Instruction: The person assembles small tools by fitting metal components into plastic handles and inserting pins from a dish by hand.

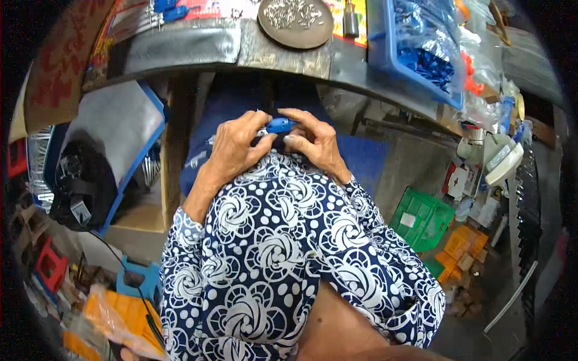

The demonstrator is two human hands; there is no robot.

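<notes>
I log a round metal dish (295,23) of small silver screws at the workbench (180,45) front edge, a blue bin (415,51) of blue parts toward its right end. On the floor: green crate (421,218), orange boxes (460,243), red stool (49,265).

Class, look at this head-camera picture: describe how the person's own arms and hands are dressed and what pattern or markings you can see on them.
Both arms wear loose navy-blue sleeves printed with white swirled flowers and white dots, ending near the wrists. The left hand and right hand are bare: no gloves show, and no rings or watch can be made out.
</notes>
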